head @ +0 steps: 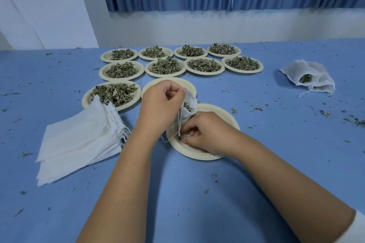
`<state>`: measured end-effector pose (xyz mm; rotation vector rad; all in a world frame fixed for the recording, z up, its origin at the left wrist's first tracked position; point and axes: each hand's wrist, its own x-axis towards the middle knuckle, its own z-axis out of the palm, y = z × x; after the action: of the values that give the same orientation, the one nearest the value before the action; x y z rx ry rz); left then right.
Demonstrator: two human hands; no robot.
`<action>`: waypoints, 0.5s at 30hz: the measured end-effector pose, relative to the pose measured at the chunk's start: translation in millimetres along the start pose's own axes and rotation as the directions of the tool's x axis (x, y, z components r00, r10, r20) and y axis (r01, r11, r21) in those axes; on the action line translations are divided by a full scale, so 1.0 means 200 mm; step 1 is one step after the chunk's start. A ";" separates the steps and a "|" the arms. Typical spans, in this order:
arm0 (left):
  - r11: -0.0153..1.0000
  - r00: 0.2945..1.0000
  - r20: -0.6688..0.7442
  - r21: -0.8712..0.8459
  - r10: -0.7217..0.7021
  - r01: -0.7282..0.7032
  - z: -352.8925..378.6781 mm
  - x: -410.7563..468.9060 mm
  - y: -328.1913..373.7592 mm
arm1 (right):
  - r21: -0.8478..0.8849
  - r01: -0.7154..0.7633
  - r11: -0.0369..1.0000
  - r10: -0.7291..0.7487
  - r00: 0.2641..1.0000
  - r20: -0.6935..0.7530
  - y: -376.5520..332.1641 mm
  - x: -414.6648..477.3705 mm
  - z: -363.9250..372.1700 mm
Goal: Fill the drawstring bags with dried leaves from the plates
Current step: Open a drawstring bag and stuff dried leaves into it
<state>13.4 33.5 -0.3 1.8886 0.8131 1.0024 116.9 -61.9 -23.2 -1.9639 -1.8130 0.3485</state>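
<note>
My left hand point(162, 102) pinches the rim of a white drawstring bag point(190, 104), holding it up and open over a cream paper plate point(227, 118); dried leaves show in its mouth and its strings dangle down. My right hand point(201, 132) rests in that plate with fingers curled, pinching up the few dried leaves left there. Behind my left hand lies another plate point(187, 85), mostly hidden. A plate heaped with dried leaves point(114, 92) sits to the left.
Two rows of several leaf-filled plates point(166, 65) stand farther back. A stack of flat empty bags point(79, 140) lies at the left. Filled bags point(308, 79) lie at the right. Leaf crumbs litter the blue tablecloth point(197, 193). A wall and blue curtain stand behind.
</note>
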 end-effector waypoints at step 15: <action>1.000 1.000 -0.003 -0.012 0.007 -0.007 -0.01 0.00 0.00 | -0.055 -0.058 0.997 0.058 0.998 0.011 0.03 -0.01 -0.03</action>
<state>12.7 34.6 0.5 1.8810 0.8014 1.0127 124.1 -64.9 -21.7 -2.0592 -1.7941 0.3343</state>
